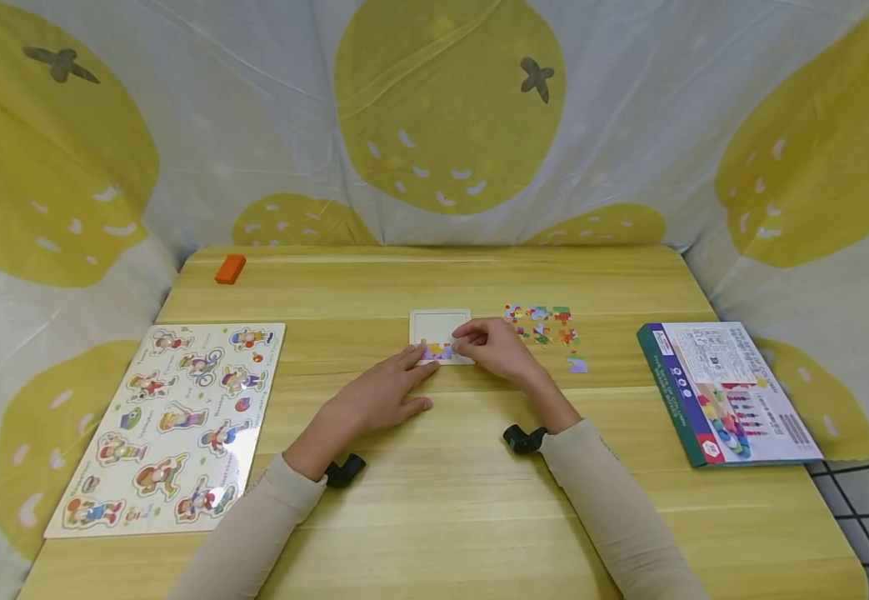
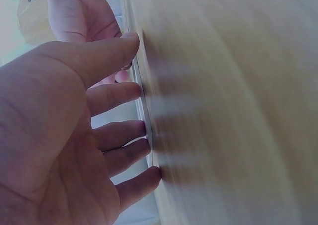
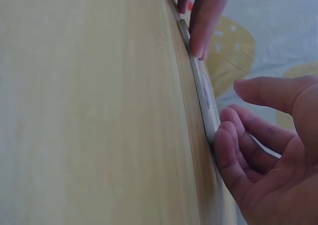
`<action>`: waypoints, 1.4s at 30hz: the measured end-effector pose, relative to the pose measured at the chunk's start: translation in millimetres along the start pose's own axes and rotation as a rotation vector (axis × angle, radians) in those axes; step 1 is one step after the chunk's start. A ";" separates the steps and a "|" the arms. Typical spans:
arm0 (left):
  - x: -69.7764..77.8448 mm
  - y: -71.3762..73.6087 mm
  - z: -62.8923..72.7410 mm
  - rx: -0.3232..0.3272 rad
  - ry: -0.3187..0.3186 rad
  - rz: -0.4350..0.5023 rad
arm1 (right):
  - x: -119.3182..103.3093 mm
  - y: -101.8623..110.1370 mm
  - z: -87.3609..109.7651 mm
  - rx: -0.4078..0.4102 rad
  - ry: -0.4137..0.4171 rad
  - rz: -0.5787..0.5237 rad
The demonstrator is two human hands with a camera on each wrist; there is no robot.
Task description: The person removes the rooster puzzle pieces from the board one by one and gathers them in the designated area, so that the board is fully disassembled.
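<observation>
A small white puzzle tray (image 1: 440, 322) lies mid-table, with colourful jigsaw pieces (image 1: 434, 351) along its near side. My left hand (image 1: 382, 390) rests at the tray's near left corner, fingers extended and fingertips right at its edge. Over the right part of the tray is my right hand (image 1: 500, 348). In the right wrist view, the right hand's fingers (image 3: 233, 153) are loosely bent beside the tray edge, the thumb stands apart from them, and nothing shows between. Several loose jigsaw pieces (image 1: 541, 336) lie right of the tray.
A large board of figure pieces (image 1: 202, 375) lies on the left of the table. At the back left sits an orange-red block (image 1: 230, 269). A flat game box (image 1: 734, 392) lies on the right. Behind the table (image 1: 434, 517) hangs a fruit-patterned curtain (image 1: 254, 108).
</observation>
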State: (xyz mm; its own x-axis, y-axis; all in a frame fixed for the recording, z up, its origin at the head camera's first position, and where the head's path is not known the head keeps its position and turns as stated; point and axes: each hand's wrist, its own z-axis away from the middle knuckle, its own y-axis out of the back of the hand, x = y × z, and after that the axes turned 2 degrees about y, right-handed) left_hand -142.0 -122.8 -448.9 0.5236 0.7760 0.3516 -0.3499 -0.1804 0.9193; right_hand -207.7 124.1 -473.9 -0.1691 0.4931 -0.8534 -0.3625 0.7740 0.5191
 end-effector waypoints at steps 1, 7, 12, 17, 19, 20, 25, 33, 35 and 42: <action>0.1 0.0 0.0 0.000 0.000 0.001 | -0.1 -0.5 -0.2 0.001 0.004 0.003; -0.3 -0.4 -1.1 -0.002 0.004 0.005 | 0.6 -3.2 -2.3 -0.004 0.013 0.020; -1.3 -1.8 -1.7 -0.001 0.002 0.002 | 0.2 -5.7 -3.1 -0.008 -0.002 0.043; -1.9 -2.4 -2.6 -0.003 0.001 -0.004 | -2.2 -7.3 -3.9 -0.005 -0.007 0.054; -1.4 -1.9 -2.7 0.001 -0.002 -0.001 | -2.5 -7.7 -4.4 0.003 -0.005 0.062; -1.3 -1.8 -2.8 0.002 -0.002 0.000 | -2.5 -7.9 -4.7 0.006 -0.006 0.068; -2.0 -1.4 -3.2 0.014 -0.006 0.011 | -1.8 -8.2 -4.8 0.018 0.003 0.105; -7.7 -4.1 -2.6 0.020 -0.006 0.012 | -4.7 -11.0 -3.3 0.010 0.013 0.157; -7.8 -4.3 -2.6 0.017 -0.006 0.014 | -5.7 -11.5 -3.0 0.014 0.016 0.159; -7.1 -4.4 -3.2 0.022 -0.013 0.018 | -5.6 -12.0 -3.3 0.038 0.016 0.131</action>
State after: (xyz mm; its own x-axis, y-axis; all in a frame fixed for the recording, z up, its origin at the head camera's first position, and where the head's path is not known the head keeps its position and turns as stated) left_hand -146.7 -125.6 -455.9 0.5278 0.7644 0.3702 -0.3422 -0.2075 0.9164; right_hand -205.4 110.8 -475.5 -0.2275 0.5848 -0.7786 -0.3013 0.7181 0.6273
